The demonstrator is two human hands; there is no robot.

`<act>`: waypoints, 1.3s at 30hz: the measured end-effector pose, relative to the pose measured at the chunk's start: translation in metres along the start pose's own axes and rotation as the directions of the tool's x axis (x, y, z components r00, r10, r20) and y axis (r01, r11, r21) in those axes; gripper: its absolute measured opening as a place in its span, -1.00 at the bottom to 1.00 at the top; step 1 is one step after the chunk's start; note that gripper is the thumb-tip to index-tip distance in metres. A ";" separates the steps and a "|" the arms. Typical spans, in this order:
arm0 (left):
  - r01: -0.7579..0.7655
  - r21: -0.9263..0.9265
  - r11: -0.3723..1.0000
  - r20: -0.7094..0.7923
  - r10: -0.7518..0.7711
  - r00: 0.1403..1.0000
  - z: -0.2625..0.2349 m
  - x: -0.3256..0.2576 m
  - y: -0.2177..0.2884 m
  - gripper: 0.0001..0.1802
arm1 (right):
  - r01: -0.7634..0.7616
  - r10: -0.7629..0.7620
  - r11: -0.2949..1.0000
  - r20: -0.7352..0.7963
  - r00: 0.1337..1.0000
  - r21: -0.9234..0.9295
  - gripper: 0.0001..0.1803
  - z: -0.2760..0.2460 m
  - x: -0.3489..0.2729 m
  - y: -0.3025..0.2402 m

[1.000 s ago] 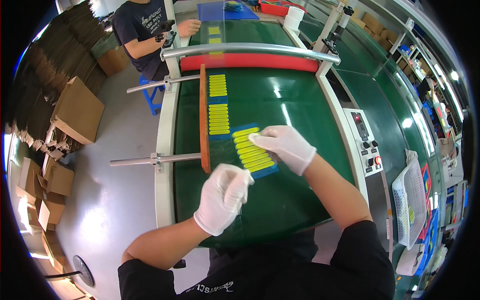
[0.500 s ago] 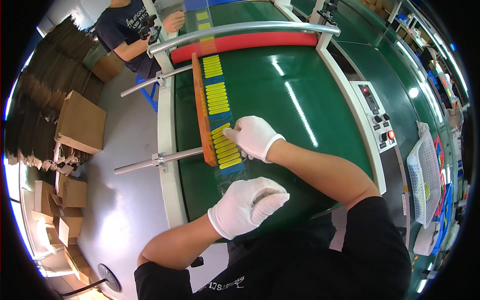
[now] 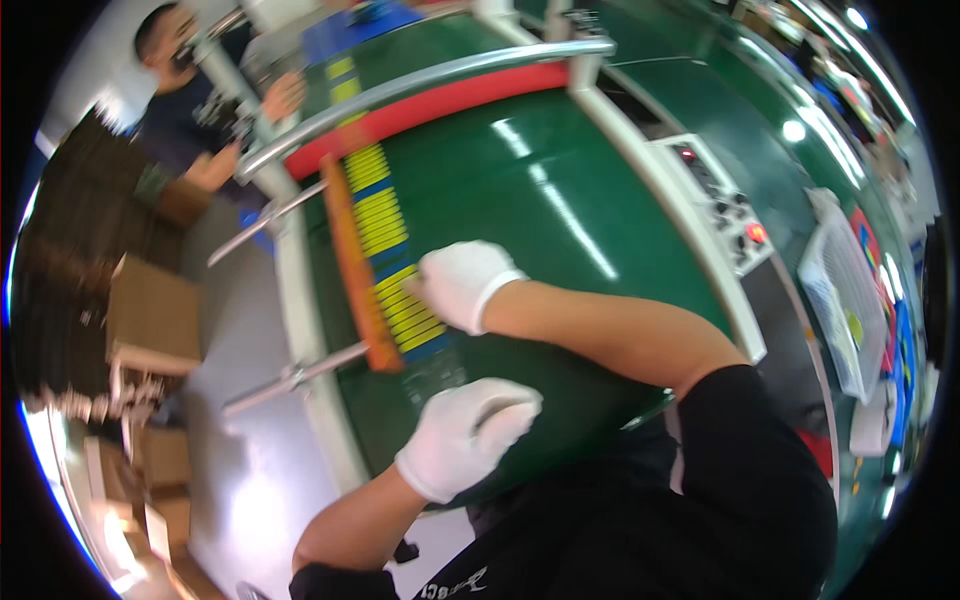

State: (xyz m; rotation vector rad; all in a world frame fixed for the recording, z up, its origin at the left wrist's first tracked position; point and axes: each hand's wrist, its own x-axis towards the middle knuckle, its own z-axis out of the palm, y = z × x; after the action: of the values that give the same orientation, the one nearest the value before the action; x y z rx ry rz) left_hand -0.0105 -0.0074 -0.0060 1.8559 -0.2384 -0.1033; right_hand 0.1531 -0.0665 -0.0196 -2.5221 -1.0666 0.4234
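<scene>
The right hand (image 3: 462,283) covers part of the yellow strips (image 3: 405,305); the co-worker (image 3: 195,110) is blurred.

— Where's the right hand (image 3: 462,283)?
— Stretched forward, white glove on, palm down and fingers pointing left. The bare forearm runs back to the right, bent at the elbow, into a black sleeve.
— Closed or open?
— Flat, fingers loosely together, gripping nothing that I can see.
— And the left hand (image 3: 468,433)?
— Lower and nearer the body, gloved too. The fingers curl inward to the right, half closed; whether anything sits in that curl I cannot tell.
— Its arm?
— The bare forearm comes up from the lower left, wrist slightly bent. The two hands are apart, one above the other.
</scene>
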 end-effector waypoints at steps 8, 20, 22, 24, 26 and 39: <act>0.030 -0.010 0.999 -0.153 -0.031 0.988 0.012 -0.009 0.005 -0.51 | -0.077 0.130 0.971 -0.227 0.965 0.228 -0.47 -0.070 -0.076 0.059; 0.161 0.036 0.986 -0.244 -0.148 0.958 0.028 -0.026 0.008 -0.62 | -0.804 0.690 0.567 -0.635 0.347 0.177 -0.50 -0.176 -0.334 0.245; 0.049 0.125 0.991 -0.175 -0.027 0.984 0.029 -0.028 0.005 -0.56 | -0.771 0.693 0.597 -0.626 0.358 0.221 -0.48 -0.182 -0.396 0.302; -0.034 0.298 0.954 -0.151 0.082 0.985 0.036 -0.023 0.016 -0.53 | -0.756 0.750 0.588 -0.542 0.378 0.287 -0.45 -0.188 -0.434 0.326; -0.058 0.471 0.880 -0.102 0.119 0.988 0.042 -0.022 0.024 -0.56 | -0.738 0.793 0.577 -0.455 0.405 0.351 -0.41 -0.181 -0.457 0.346; -0.177 0.552 0.815 0.173 0.096 0.980 0.097 0.042 0.075 -0.65 | -0.801 0.808 0.588 -0.036 0.588 0.113 -0.04 -0.160 -0.469 0.400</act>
State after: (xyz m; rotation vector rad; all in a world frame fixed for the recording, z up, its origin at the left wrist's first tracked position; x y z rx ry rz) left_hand 0.0036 -0.1277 0.0387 2.4225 -0.5478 -0.0635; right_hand 0.1531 -0.7031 0.0055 -2.7754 0.2347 0.5618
